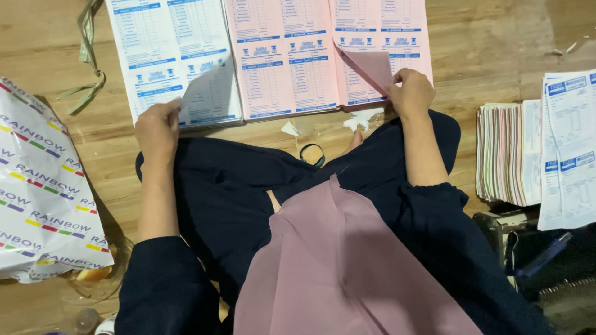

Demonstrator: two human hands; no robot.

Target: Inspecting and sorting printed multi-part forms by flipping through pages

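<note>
sheet tops [273, 37] cut off – fingertips hidden

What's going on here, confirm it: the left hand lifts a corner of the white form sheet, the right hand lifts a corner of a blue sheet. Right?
Not quite. The head view shows the right hand lifting a corner of a pink sheet, not a blue one. The left hand does lift a corner of the white form sheet.

Floor [496, 49]: bare wooden boards, light brown, grain visible, evenly lit from above. Paper scraps [363, 118] lie on it just below the right hand. A printed wrapped bundle [37, 186] rests left of the left hand.
</note>
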